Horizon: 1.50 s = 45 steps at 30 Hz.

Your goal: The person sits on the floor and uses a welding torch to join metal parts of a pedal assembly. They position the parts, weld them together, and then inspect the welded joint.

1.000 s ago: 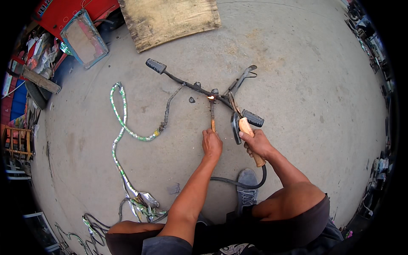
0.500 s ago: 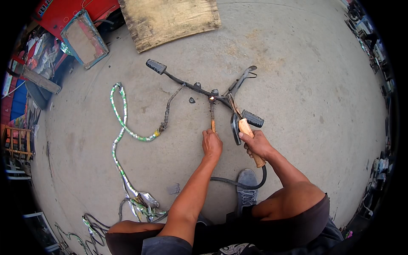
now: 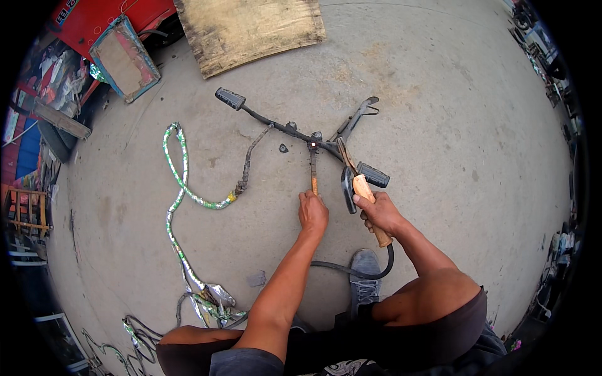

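Note:
A black motorcycle footrest bar with rubber pegs and a side stand lies on the concrete. My right hand is wrapped round a welding electrode holder with a worn, tan handle; its jaws point up toward the bar. Closed round the near end of a rusty metal rod is my left hand. The rod's far end meets the middle of the bar, where a small bright glow shows. I cannot tell whether the rod is joined to the bar.
A foil-wrapped cable loops on the left, its dark end touching the bar. The black holder cable passes my shoe. A wooden board, a framed panel and a red vehicle body stand beyond; scrap lines both sides.
The glow at the joint has shrunk from an orange-white patch to a smaller spot. Both hands have stayed almost still.

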Motion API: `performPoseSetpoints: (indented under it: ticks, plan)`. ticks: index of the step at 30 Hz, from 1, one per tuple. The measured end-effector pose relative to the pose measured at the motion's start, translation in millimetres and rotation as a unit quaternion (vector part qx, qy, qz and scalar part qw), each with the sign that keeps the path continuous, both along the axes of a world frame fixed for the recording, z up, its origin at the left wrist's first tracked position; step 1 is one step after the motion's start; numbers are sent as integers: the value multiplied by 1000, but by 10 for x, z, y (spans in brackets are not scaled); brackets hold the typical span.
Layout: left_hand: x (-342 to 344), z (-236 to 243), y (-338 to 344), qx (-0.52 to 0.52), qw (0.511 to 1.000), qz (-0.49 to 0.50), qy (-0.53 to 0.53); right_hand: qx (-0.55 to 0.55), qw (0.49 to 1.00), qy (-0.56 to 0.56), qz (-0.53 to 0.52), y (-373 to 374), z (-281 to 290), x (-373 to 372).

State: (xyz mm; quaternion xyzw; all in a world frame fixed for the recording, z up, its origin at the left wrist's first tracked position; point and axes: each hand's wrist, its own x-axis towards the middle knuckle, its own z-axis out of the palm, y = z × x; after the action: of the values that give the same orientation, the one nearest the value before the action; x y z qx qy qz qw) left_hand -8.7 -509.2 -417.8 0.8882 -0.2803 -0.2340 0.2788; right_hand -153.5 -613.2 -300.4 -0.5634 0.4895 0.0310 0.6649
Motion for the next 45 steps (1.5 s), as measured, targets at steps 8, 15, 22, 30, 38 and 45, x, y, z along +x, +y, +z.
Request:
performPoseSetpoints:
  ticks: [8,15,22,30,38,45]
  plan:
    - [1,-5,3,0,1000,-1,-2,2,1000,-1,0,-3,-16,-7]
    - [-4,25,-2,-1,1000,1,1,2,1000,-4,-3,-3,-31,-17]
    - [-9,42,-8,3,1000,3,0,4,1000,1,-2,-3,0,-9]
    - [-5,43,-5,7,1000,5,6,5,1000,-3,-5,-3,-37,-16]
    - [-9,11,-2,1,1000,5,-2,-3,1000,8,-6,0,-30,-5]
    - [-12,-4,-2,-3,1000,6,-10,-6,1000,7,-5,9,-30,18]
